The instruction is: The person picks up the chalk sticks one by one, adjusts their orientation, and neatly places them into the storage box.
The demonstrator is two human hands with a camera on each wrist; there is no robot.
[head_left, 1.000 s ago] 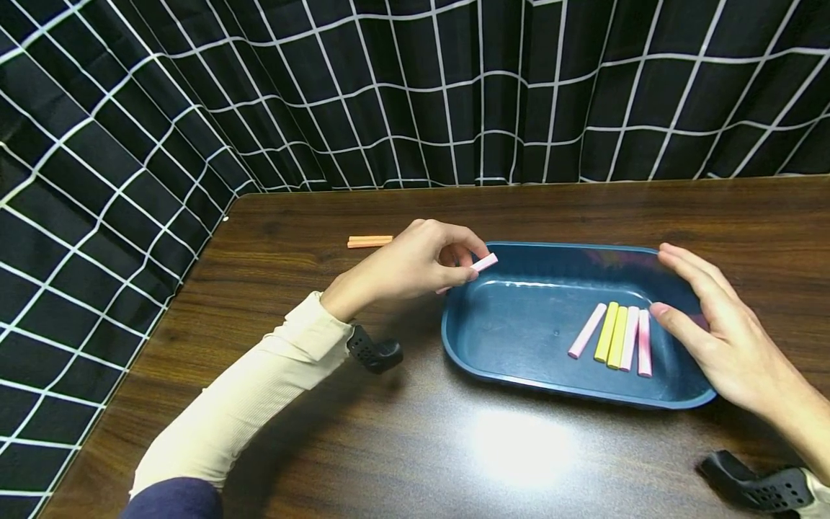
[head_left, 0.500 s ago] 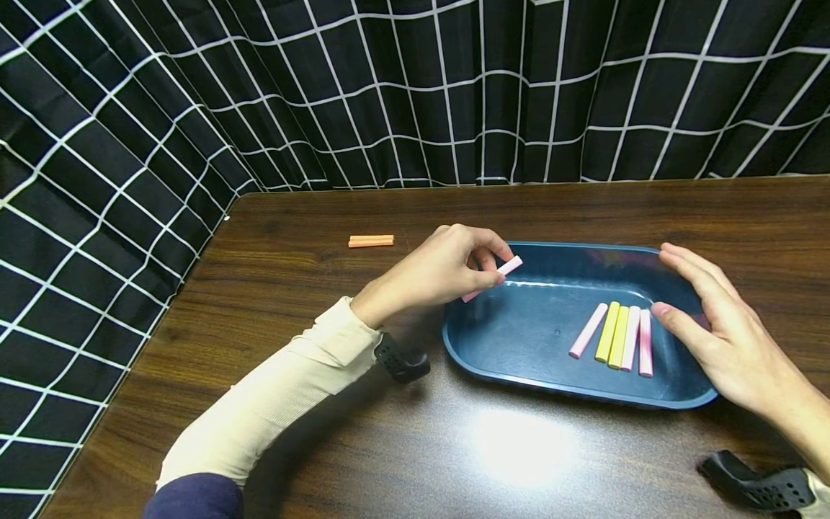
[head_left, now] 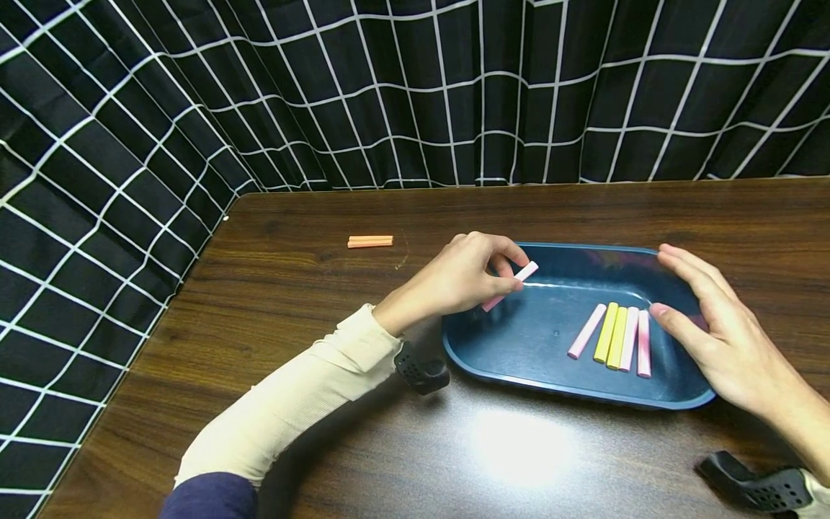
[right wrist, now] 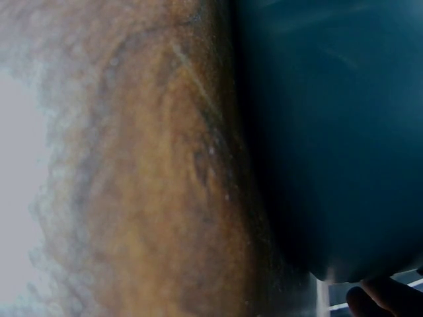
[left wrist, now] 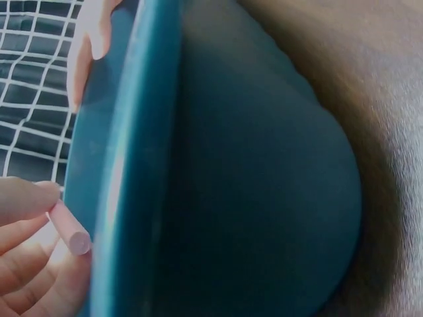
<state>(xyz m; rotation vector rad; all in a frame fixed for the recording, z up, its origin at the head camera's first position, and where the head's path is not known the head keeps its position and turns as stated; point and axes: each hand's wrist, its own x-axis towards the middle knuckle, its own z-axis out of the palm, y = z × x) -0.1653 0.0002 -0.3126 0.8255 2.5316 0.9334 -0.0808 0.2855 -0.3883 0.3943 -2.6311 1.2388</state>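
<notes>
My left hand (head_left: 468, 272) pinches a pale pink chalk stick (head_left: 528, 272) between thumb and fingers, over the left end of a blue tray (head_left: 502, 346). In the left wrist view one end of that pink chalk (left wrist: 71, 232) sticks out beside the tray wall. Inside the tray, toward the right, lie two yellow chalks (head_left: 612, 335) between pink chalks (head_left: 586, 331), all roughly side by side. My right hand (head_left: 733, 339) rests on the tray's right end, fingers fairly straight along the outside and thumb over the inside. The right wrist view shows mostly the tray's outer wall (right wrist: 344, 145).
Two orange chalks (head_left: 370, 241) lie together on the brown wooden table (head_left: 292, 288), left of the tray. A black curtain with a white grid (head_left: 415, 94) hangs behind the table and along its left side. Light glares off the table in front of the tray.
My left hand has moved right with the pink chalk, from the tray's left rim to over its inside. The right hand and the chalks in the tray have stayed put.
</notes>
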